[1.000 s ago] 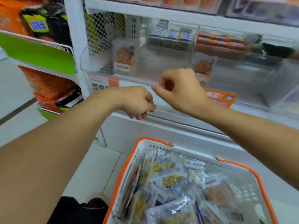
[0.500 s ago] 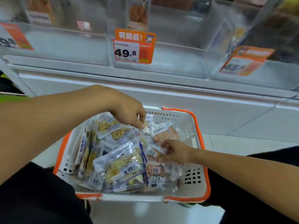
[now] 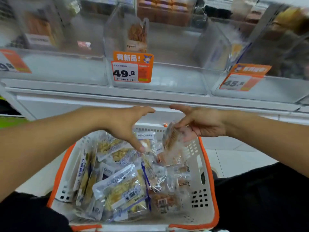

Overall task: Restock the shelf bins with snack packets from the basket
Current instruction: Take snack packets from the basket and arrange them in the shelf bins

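A white basket with an orange rim (image 3: 207, 185) stands in front of me, filled with several clear snack packets: yellow ones (image 3: 120, 190) on the left, brown ones (image 3: 164, 200) on the right. My right hand (image 3: 204, 124) holds a clear packet of brown snacks (image 3: 172, 139) over the basket's far right corner. My left hand (image 3: 125, 124) hovers over the basket with fingers spread, one fingertip close to a packet (image 3: 147, 144). Above is the clear middle shelf bin (image 3: 167, 81), with one brown packet (image 3: 137, 36) upright inside.
A 49.8 price tag (image 3: 132, 67) hangs on the middle bin. More clear bins sit to its left (image 3: 58, 71) and right (image 3: 275, 92), the right one with a 45.8 tag (image 3: 242, 77). A white shelf ledge (image 3: 150, 99) runs below them. My dark-clad legs flank the basket.
Both hands have come up out of the basket. The right hand now holds a brown snack packet lifted clear of the pile, and the left hand has opened wide.
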`<action>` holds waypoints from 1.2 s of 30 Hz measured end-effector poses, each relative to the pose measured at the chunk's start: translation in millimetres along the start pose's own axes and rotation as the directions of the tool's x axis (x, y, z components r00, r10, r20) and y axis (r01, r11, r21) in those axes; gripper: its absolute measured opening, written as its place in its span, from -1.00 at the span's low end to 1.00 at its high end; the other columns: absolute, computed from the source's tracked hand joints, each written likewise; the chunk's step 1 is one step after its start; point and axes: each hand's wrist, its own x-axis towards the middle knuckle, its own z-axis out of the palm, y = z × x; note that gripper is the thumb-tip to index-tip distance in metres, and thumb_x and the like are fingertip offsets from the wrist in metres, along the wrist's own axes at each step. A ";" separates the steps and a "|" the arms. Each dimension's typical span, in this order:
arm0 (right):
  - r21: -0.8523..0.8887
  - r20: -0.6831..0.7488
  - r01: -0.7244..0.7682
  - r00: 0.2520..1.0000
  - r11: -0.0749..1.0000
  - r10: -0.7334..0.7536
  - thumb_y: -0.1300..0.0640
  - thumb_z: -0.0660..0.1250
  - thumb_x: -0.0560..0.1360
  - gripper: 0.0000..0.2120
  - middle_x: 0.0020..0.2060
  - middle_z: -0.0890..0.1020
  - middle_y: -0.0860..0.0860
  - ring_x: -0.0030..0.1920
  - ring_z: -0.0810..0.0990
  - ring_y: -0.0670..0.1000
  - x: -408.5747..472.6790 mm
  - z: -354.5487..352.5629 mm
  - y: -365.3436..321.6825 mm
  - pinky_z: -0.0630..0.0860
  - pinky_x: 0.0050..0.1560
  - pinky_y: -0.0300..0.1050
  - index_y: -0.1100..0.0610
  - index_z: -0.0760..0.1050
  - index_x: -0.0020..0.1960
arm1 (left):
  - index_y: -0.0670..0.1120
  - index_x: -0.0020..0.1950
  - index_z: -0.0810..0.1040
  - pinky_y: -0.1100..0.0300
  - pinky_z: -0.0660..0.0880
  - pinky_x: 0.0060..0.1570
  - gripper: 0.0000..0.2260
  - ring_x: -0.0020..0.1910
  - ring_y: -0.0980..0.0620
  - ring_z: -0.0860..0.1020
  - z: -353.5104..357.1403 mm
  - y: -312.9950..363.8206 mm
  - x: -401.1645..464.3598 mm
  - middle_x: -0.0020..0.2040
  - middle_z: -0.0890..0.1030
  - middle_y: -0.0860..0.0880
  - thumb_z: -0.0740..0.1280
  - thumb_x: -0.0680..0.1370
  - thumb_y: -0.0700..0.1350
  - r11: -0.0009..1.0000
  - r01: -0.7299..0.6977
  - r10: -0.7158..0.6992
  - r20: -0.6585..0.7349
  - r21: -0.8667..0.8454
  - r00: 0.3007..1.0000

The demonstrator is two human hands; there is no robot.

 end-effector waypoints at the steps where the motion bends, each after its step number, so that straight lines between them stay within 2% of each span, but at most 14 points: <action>1: 0.152 0.015 0.012 1.000 0.988 -0.015 0.47 0.20 0.50 -0.36 -0.28 0.59 0.16 -0.37 0.62 0.02 -8.0 4.0 -13.1 0.69 -0.18 0.08 0.01 0.31 0.48 | 0.21 0.58 -0.03 0.30 0.30 0.26 0.05 0.45 0.14 0.27 2.8 5.8 0.4 0.56 0.09 0.20 0.58 0.28 0.19 0.994 -0.079 0.074 -0.064 -0.072 0.995; 4: 0.348 0.065 0.069 0.993 0.935 -0.098 0.37 0.16 0.56 -0.66 -0.18 0.63 0.20 -0.35 0.65 -0.01 -23.9 17.7 -38.6 0.68 -0.25 -0.02 0.34 0.47 0.30 | 0.09 0.48 0.35 0.30 0.48 0.04 -0.31 0.09 0.36 0.50 5.7 22.8 11.6 0.21 0.50 0.31 0.54 0.41 0.09 0.904 -0.324 0.212 -0.365 -0.279 0.907; 6: 0.321 -0.003 0.120 0.992 0.940 -0.125 0.14 0.20 0.62 -0.74 -0.30 0.62 0.19 -0.40 0.64 0.04 -30.8 21.3 -52.2 0.68 -0.27 0.00 0.33 0.54 0.09 | -0.07 0.26 0.58 0.13 0.58 -0.16 -0.66 -0.14 0.19 0.64 -1.2 33.3 13.0 -0.07 0.69 0.14 0.48 0.50 -0.11 0.697 -0.352 0.061 -0.438 -0.624 0.897; 9: -0.252 -0.227 0.243 0.926 0.937 -0.301 -0.12 0.35 0.54 -0.66 -0.34 0.53 0.12 -0.42 0.54 0.06 -42.6 13.0 -77.4 0.65 -0.29 -0.03 0.17 0.60 0.00 | -0.17 0.11 0.58 0.04 0.65 -0.20 -0.74 -0.09 -0.14 0.70 -17.4 46.2 2.9 -0.03 0.71 -0.17 0.41 0.44 -0.19 0.192 -0.299 0.006 -0.304 -0.935 0.953; 11: -0.537 -0.228 0.248 0.877 0.806 -0.422 -0.16 0.49 0.37 -0.63 -0.22 0.56 0.09 -0.28 0.55 0.03 -50.9 6.6 -87.0 0.62 -0.24 -0.08 0.10 0.65 -0.01 | -0.16 0.13 0.55 0.11 0.65 -0.28 -0.70 -0.17 -0.11 0.70 -26.2 50.2 -2.7 -0.05 0.70 -0.18 0.39 0.41 -0.15 0.059 -0.321 -0.002 -0.322 -0.945 0.947; 13: -0.490 -0.106 0.272 0.925 0.828 -0.366 -0.11 0.51 0.32 -0.57 -0.15 0.58 0.06 -0.20 0.57 0.01 -53.6 1.2 -85.6 0.64 -0.15 -0.08 0.17 0.63 0.03 | -0.14 0.17 0.56 0.19 0.63 -0.36 -0.66 -0.29 -0.02 0.68 -33.5 55.3 -5.3 -0.04 0.68 -0.10 0.41 0.41 -0.11 0.090 -0.355 -0.079 -0.362 -0.930 0.929; 17: -0.169 0.052 0.342 0.940 0.925 -0.338 0.10 0.44 0.45 -0.78 -0.19 0.54 0.01 -0.27 0.51 0.00 -48.9 -4.9 -74.8 0.65 -0.17 -0.10 0.20 0.56 0.02 | -0.04 0.26 0.57 0.30 0.50 -0.45 -0.69 -0.38 0.10 0.61 -37.9 61.8 2.5 0.06 0.64 0.06 0.39 0.53 -0.01 0.345 -0.324 -0.199 -0.406 -0.881 0.892; 21: -0.166 -0.002 0.425 0.902 0.890 -0.431 0.12 0.47 0.41 -0.72 -0.08 0.67 0.11 -0.05 0.61 0.10 -57.5 -26.5 -72.0 0.65 -0.05 0.01 0.18 0.60 0.08 | -0.03 0.29 0.53 0.25 0.42 -0.46 -0.75 -0.38 0.11 0.50 -51.4 77.8 13.2 -0.03 0.66 0.03 0.33 0.60 -0.10 0.634 -0.415 0.031 -0.514 -0.653 0.857; 23: -0.209 -0.068 0.501 0.849 0.840 -0.524 0.16 0.46 0.44 -0.74 -0.03 0.69 0.18 -0.03 0.66 0.12 -70.3 -44.4 -73.2 0.66 -0.06 0.01 0.17 0.61 0.12 | -0.05 0.27 0.52 0.21 0.49 -0.40 -0.68 -0.31 0.04 0.56 -63.7 98.5 26.1 0.03 0.66 -0.07 0.43 0.53 -0.22 0.696 -0.441 0.051 -0.573 -0.567 0.818; 25: -0.288 -0.215 0.610 0.710 0.738 -0.670 0.24 0.46 0.44 -0.76 -0.06 0.70 0.21 -0.06 0.68 0.13 -86.2 -73.7 -78.9 0.67 -0.08 0.01 0.23 0.61 0.10 | -0.12 0.22 0.52 0.19 0.57 -0.33 -0.63 -0.22 -0.02 0.63 -76.6 123.7 43.9 0.07 0.64 -0.15 0.49 0.45 -0.28 0.668 -0.485 -0.007 -0.655 -0.565 0.755; 28: -0.506 -0.379 0.698 0.347 0.506 -0.858 0.31 0.48 0.40 -0.83 -0.23 0.71 0.01 -0.17 0.66 -0.05 -115.3 -135.0 -87.9 0.63 -0.06 -0.14 0.21 0.66 -0.01 | -0.10 0.16 0.54 0.22 0.61 -0.23 -0.72 -0.13 0.02 0.62 -93.5 151.7 72.4 0.05 0.63 -0.11 0.48 0.48 -0.23 0.665 -0.520 -0.051 -0.727 -0.536 0.684; 30: -0.600 -0.433 0.649 0.228 0.467 -0.872 0.33 0.49 0.42 -0.82 -0.26 0.70 -0.09 -0.19 0.63 -0.12 -127.8 -180.8 -85.8 0.58 -0.09 -0.24 0.17 0.68 0.00 | -0.05 0.12 0.58 0.20 0.61 -0.19 -0.81 -0.05 0.01 0.62 -102.2 158.8 88.0 0.00 0.62 -0.02 0.45 0.52 -0.14 0.697 -0.491 -0.087 -0.741 -0.523 0.666; 33: -0.704 -0.472 0.473 0.246 0.529 -0.847 0.28 0.54 0.39 -0.69 -0.25 0.70 -0.06 -0.20 0.60 -0.12 -119.4 -230.4 -79.6 0.56 -0.09 -0.17 -0.16 0.68 -0.26 | -0.01 0.07 0.59 0.13 0.61 -0.17 -0.91 -0.04 -0.02 0.64 -109.2 161.2 103.5 -0.05 0.61 0.00 0.39 0.57 -0.13 0.739 -0.452 -0.111 -0.751 -0.500 0.651; 36: -0.713 -0.474 0.343 0.407 0.612 -0.780 0.25 0.56 0.37 -0.82 -0.19 0.72 0.09 -0.20 0.63 -0.02 -91.9 -250.6 -79.5 0.59 -0.10 -0.03 -0.04 0.71 -0.24 | -0.04 0.03 0.58 0.10 0.60 -0.21 -0.94 -0.13 -0.01 0.63 -112.6 156.2 114.1 -0.08 0.62 -0.05 0.34 0.60 -0.17 0.774 -0.397 -0.153 -0.755 -0.493 0.638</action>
